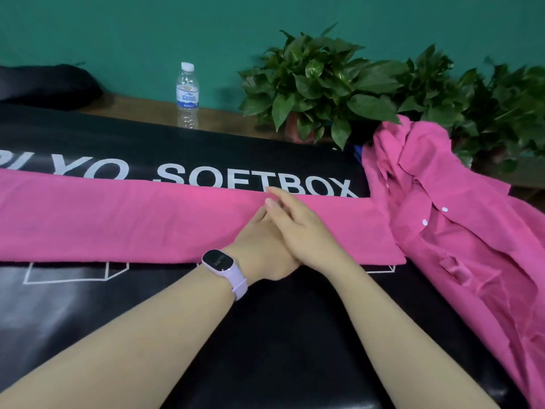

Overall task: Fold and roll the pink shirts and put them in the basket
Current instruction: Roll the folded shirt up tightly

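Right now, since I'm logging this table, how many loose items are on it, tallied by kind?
Pink shirts: 2, a folded strip under both hands and an unfolded one at the right.
Water bottles: 1.
Potted plants: at least 2; the right-hand foliage is blurred.
Total: at least 5.

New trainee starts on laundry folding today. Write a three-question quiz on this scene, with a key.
1. True or false: the long folded pink shirt strip lies flat across the black printed mat.
2. Which hand lies on top: A) right hand, B) left hand?
3. Fill in: the clear plastic water bottle stands ___ the crumpled pink button shirt, as the person sees it.

Key: 1 true; 2 A; 3 left of.
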